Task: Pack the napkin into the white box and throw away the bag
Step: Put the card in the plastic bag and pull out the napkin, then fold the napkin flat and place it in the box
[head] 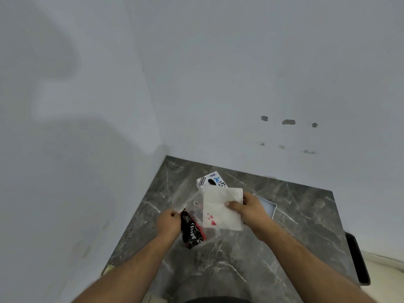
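Note:
A white napkin (220, 209) with small red hearts is held above the dark marble counter by my right hand (248, 207), thumb on top. My left hand (168, 221) pinches the edge of a clear plastic bag (192, 204), which hangs open beside the napkin; the napkin's left part still overlaps the bag. A black and red Dove wrapper (191, 234) shows under or inside the bag; I cannot tell which. The open white box (267, 206) lies on the counter just right of my right hand, partly hidden by it.
A white printed carton (211, 180) lies behind the napkin near the wall. The marble counter (240, 259) sits in a corner between two pale walls. A black object (358, 259) rests at the counter's right edge.

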